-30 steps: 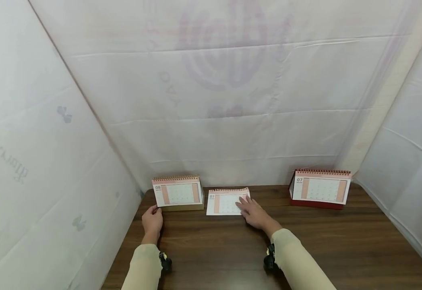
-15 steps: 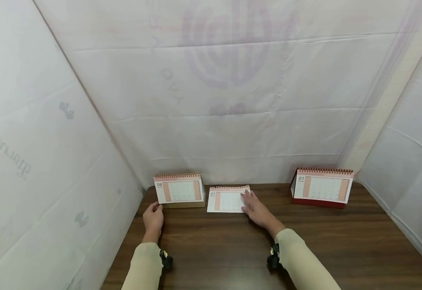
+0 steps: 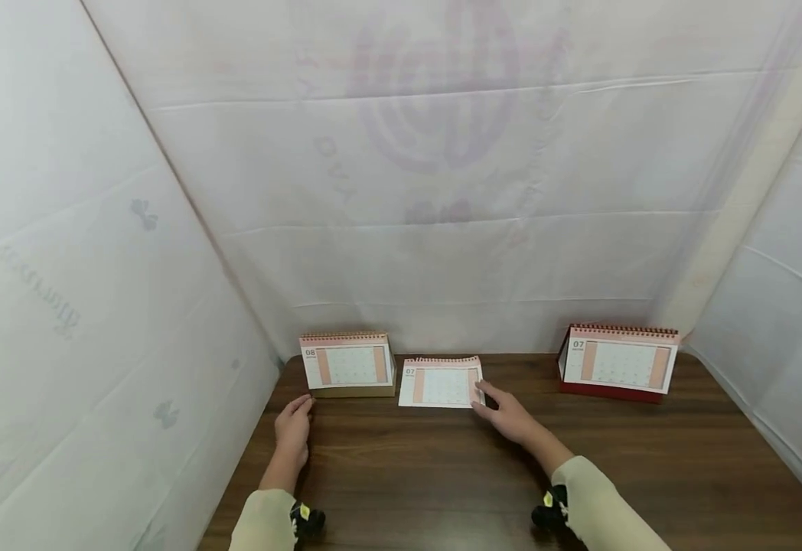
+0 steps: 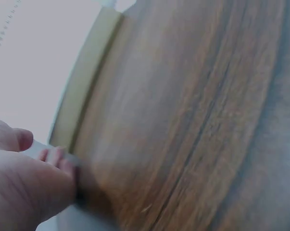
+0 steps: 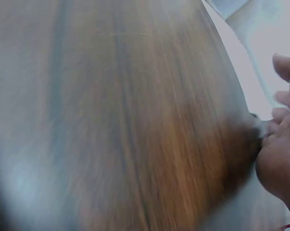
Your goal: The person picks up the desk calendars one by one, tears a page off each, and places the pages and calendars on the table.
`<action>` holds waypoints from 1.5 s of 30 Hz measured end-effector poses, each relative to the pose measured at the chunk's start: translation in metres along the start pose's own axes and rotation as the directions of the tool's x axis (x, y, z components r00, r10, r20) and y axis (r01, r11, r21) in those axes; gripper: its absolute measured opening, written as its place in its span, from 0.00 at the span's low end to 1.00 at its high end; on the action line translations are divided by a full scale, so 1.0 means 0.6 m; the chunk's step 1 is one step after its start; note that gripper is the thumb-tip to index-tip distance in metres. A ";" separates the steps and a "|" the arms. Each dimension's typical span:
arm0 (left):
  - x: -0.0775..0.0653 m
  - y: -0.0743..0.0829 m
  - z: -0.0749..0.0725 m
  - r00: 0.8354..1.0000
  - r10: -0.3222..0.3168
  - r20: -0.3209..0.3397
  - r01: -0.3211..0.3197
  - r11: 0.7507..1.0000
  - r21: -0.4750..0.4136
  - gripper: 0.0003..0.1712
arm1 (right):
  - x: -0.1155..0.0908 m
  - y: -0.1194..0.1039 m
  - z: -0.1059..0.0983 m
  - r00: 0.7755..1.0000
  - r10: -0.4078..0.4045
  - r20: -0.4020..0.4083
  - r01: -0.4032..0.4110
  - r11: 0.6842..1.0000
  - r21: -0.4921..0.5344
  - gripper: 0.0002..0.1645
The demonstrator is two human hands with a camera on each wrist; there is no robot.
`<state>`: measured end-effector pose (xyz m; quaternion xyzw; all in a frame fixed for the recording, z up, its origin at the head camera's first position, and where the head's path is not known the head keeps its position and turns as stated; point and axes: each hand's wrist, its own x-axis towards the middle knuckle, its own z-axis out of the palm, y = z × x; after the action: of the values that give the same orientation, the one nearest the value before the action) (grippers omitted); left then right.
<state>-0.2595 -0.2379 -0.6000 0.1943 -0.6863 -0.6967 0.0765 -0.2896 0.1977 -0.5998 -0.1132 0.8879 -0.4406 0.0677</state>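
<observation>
A desk calendar on a gold base (image 3: pixel 349 365), showing 08, stands at the back left of the table. My left hand (image 3: pixel 293 430) is at its lower left corner, fingertips right at the edge. In the left wrist view the thumb (image 4: pixel 24 138) is apart from the other fingers beside the gold base (image 4: pixel 87 77). To its right is a loose calendar pad (image 3: pixel 440 383) showing 07, with a spiral-holed top edge and no base in sight. My right hand (image 3: pixel 509 417) is at the pad's right edge, thumb and fingers spread apart.
Another desk calendar (image 3: pixel 620 358) on a red base, showing 07, stands at the back right. White sheeting (image 3: pixel 408 268) rises right behind the dark wooden table (image 3: pixel 408 474), with more sheeting at the left and right sides.
My right hand has drawn back off the pad's face to its right edge. My left hand has shifted slightly down and its fingers have straightened. The calendars stay in place.
</observation>
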 end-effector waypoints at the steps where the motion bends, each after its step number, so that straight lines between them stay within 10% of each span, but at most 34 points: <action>1: -0.008 0.001 -0.001 1.000 -0.009 0.027 0.009 1.000 0.001 0.31 | -0.011 -0.003 -0.006 1.000 0.002 0.005 -0.002 1.000 0.002 0.37; 10: -0.091 -0.011 0.015 0.976 0.001 0.218 -0.044 0.980 0.195 0.23 | -0.104 -0.016 -0.071 0.997 -0.047 -0.059 0.043 0.997 -0.071 0.27; 17: -0.130 -0.004 0.041 0.956 -0.015 0.295 -0.022 0.992 0.122 0.24 | -0.162 0.003 -0.095 0.992 -0.048 -0.120 0.029 0.987 -0.158 0.25; 45: -0.163 -0.026 0.066 0.936 0.095 0.340 -0.184 0.953 0.240 0.17 | -0.274 0.102 -0.169 0.975 0.079 -0.208 -0.118 0.977 -0.179 0.29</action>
<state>-0.1827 -0.1636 -0.6000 0.0360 -0.7895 -0.6125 -0.0146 -0.1617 0.3545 -0.5843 -0.0299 0.9328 -0.3590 -0.0111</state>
